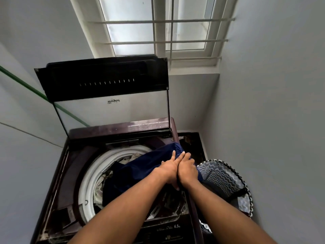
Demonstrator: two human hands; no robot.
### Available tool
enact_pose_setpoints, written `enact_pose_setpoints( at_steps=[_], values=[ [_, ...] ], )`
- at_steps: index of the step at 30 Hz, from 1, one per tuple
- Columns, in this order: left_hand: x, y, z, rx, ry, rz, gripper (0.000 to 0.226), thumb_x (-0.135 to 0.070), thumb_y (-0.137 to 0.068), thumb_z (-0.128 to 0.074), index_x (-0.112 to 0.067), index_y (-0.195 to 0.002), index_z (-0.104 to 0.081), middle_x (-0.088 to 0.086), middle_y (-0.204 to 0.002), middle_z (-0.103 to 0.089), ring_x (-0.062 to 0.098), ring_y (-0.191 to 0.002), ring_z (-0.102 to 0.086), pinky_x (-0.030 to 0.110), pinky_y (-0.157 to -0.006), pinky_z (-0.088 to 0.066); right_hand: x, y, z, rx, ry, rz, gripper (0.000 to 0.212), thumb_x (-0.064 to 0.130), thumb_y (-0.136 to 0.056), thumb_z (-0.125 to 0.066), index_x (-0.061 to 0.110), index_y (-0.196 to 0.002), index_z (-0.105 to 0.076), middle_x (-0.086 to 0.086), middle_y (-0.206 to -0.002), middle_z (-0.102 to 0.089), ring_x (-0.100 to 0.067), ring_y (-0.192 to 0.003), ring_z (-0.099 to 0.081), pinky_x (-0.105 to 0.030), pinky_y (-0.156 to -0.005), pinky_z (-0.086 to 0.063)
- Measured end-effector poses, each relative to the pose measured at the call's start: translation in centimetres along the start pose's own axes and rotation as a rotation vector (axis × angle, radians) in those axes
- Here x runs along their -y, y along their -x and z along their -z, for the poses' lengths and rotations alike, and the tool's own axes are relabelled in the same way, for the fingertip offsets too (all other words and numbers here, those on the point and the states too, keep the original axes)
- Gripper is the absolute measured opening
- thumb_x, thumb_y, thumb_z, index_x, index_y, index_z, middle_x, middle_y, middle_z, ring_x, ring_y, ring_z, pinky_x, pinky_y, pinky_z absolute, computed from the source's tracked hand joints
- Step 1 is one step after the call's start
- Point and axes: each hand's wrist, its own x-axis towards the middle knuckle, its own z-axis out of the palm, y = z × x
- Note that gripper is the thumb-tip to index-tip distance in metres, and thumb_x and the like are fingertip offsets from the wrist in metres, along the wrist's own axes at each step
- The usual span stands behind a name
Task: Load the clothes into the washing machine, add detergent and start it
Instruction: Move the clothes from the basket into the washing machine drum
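Gripping navy garment point(140, 168) over washer drum point(88, 176), left hand point(168, 169), right hand point(187, 169), fingers curled

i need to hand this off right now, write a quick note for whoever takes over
Left hand and right hand: side by side, both gripping the dark blue garment at the right rim of the drum.
Dark maroon top-loading washing machine: glass lid propped open. The garment drapes over the white drum ring into the tub, on light-coloured clothes already inside.
Zigzag-patterned laundry basket: on the floor to the machine's right; contents cannot be told.
Done: some clothes loaded.
Left: push the blue garment in, check the basket, add detergent (none in view), close the lid, start.
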Motion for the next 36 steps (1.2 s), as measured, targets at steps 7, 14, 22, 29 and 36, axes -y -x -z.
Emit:
enact_pose_setpoints(
  at_steps=[7,14,22,29,36],
  values=[
    [1.4,0.9,0.3,-0.222,0.164,-0.175,0.118,-0.026,-0.057,-0.092,-0.038,-0.153,-0.023,-0.004,-0.159,-0.031,0.020,-0.141,-0.039,0.034,-0.115,-0.035,0.4,1.2,2.2,0.049,0.110,0.070,0.036,0.038,-0.094,-0.052,0.011,-0.119,-0.052,-0.013,-0.118,-0.066,-0.034,-0.112,-0.063,-0.040,-0.091,-0.051],
    [3.9,5.5,0.2,-0.581,0.569,-0.177,0.058,-0.026,-0.069,-0.081,-0.027,-0.120,-0.053,0.000,-0.111,-0.068,0.018,-0.103,-0.065,0.022,-0.081,-0.045,6.9,3.7,4.9,0.139,0.039,0.115,0.042,0.030,-0.085,-0.059,0.001,-0.116,-0.062,-0.023,-0.121,-0.065,-0.037,-0.112,-0.064,-0.036,-0.086,-0.052],
    [11.1,12.8,3.9,-1.060,0.783,0.043,0.032,-0.013,-0.075,-0.063,-0.018,-0.107,-0.065,0.010,-0.097,-0.074,0.030,-0.092,-0.068,0.034,-0.074,-0.052,19.2,8.4,3.1,0.291,-0.227,0.402,0.011,0.010,-0.075,-0.064,-0.001,-0.075,-0.068,-0.008,-0.067,-0.061,-0.019,-0.061,-0.056,-0.025,-0.050,-0.041],
    [17.5,13.8,1.2,-0.936,0.585,0.197,0.051,-0.008,-0.090,-0.055,-0.017,-0.139,-0.046,0.014,-0.125,-0.051,0.034,-0.108,-0.058,0.041,-0.090,-0.049,19.9,7.9,-6.3,0.347,-0.265,0.455,0.021,0.014,-0.076,-0.070,0.011,-0.093,-0.058,-0.013,-0.095,-0.067,-0.026,-0.091,-0.064,-0.035,-0.078,-0.052],
    [18.0,11.1,-3.4,-0.280,0.480,0.281,0.075,-0.020,-0.092,-0.058,-0.020,-0.157,-0.020,0.010,-0.165,-0.006,0.033,-0.149,-0.019,0.041,-0.119,-0.026,13.7,6.5,-9.2,0.601,-0.051,0.283,0.044,0.014,-0.079,-0.072,0.009,-0.121,-0.061,-0.018,-0.110,-0.070,-0.030,-0.096,-0.068,-0.037,-0.073,-0.053]
  ],
)
